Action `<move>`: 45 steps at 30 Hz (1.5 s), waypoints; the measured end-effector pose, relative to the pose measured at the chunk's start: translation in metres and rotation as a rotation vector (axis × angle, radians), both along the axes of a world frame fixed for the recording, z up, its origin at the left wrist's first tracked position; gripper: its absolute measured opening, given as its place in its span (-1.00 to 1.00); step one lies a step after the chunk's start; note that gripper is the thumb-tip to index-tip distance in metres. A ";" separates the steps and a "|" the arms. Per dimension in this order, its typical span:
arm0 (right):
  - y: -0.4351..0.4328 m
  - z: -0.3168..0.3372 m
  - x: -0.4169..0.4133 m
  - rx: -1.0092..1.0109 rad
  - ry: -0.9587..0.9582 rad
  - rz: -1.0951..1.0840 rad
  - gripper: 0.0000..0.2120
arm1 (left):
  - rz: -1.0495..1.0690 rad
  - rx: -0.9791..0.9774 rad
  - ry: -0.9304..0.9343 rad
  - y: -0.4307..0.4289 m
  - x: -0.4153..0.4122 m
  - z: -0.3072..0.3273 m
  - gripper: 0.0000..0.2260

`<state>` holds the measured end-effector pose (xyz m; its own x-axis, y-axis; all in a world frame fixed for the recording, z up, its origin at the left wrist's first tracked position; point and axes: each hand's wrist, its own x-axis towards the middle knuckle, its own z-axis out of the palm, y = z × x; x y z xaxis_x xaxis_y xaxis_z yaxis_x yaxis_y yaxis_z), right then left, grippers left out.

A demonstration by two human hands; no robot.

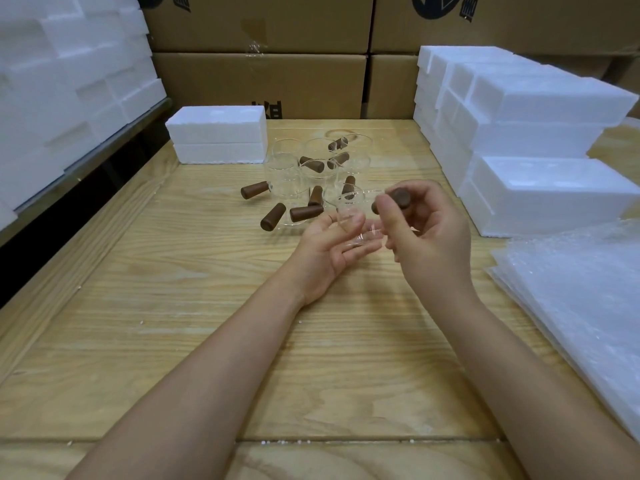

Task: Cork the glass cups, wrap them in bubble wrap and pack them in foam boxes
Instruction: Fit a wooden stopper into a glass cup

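Observation:
My left hand (pixel 329 249) is palm up at the table's middle and holds a clear glass cup (pixel 356 216) between thumb and fingers. Just right of the cup's mouth, my right hand (pixel 426 233) pinches a brown cork (pixel 398 199) with thumb and fingers. Behind them stand several empty glass cups (pixel 304 168) in a cluster, with several loose brown corks (pixel 273 216) lying among and in front of them. A stack of bubble wrap sheets (pixel 585 296) lies at the right edge.
Two stacked foam boxes (pixel 216 135) sit at the back left of the wooden table (pixel 173 306). More foam boxes (pixel 530 133) are piled at the right, others (pixel 69 81) on the left shelf. Cardboard cartons (pixel 259 64) form a wall behind.

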<state>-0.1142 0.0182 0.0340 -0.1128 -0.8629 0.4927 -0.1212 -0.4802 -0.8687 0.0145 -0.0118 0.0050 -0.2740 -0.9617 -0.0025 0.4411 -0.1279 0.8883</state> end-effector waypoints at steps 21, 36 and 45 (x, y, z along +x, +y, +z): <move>-0.028 -0.021 -0.014 0.606 -0.406 -0.095 -0.73 | 0.402 -0.482 -0.587 0.003 -0.008 -0.010 -0.31; -0.032 -0.031 -0.007 0.365 -0.323 -0.138 -0.59 | 0.428 -0.617 -0.623 0.004 -0.007 -0.008 -0.36; -0.028 -0.033 -0.007 0.172 -0.105 -0.216 -0.63 | 0.427 -0.630 -0.589 0.002 -0.006 -0.011 -0.35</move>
<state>-0.1214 -0.0099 0.0014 -0.3458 -0.8831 0.3171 -0.1093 -0.2977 -0.9484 0.0086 -0.0102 -0.0059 -0.0199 -0.8517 0.5236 -0.1991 0.5166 0.8328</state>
